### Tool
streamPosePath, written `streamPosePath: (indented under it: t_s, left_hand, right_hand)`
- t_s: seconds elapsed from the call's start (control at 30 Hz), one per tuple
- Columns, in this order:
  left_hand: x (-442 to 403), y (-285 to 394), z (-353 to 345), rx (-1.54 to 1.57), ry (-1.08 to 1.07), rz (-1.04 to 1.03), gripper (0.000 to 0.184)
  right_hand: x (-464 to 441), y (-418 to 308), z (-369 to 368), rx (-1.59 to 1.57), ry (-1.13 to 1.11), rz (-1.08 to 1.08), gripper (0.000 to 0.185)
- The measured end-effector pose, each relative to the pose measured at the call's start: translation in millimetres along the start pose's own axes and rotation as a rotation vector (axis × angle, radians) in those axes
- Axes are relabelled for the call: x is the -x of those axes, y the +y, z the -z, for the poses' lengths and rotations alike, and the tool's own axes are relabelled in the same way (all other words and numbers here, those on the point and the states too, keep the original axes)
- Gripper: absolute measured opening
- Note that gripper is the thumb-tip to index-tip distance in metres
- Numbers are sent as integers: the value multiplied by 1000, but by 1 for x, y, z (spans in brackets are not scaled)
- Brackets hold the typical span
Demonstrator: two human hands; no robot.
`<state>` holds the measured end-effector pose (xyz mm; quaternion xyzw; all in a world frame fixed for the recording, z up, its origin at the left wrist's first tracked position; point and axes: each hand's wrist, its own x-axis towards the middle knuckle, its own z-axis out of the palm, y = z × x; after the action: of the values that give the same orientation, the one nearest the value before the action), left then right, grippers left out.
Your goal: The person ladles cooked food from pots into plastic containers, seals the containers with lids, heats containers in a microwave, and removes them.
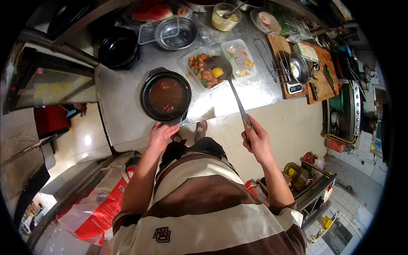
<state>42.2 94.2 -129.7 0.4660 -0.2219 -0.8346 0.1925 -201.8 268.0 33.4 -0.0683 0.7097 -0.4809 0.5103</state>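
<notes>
**Ladle (234, 90) in right grip (257, 137), head over food tub (185, 68)**

Right grip closed around the handle's near end; ladle head lies forward and slightly left of it, above the tub on the table (123, 97). Head-to-food contact unclear. Ladle: grey metal, dark rounded head, long slim handle. Long axis slants away from the person, head end pointing forward-left. Left grip (160, 135) at the near edge of black pot (145, 97), brown broth inside; can't tell if clasped.
</notes>
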Motion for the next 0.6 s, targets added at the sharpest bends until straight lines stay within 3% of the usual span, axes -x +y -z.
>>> streamPosePath:
  t_s: [0.6]
  left_hand:
    - [-5,1,5,-6,-4,33,28]
  right_hand:
    - [8,15,5,-33,128,93,46]
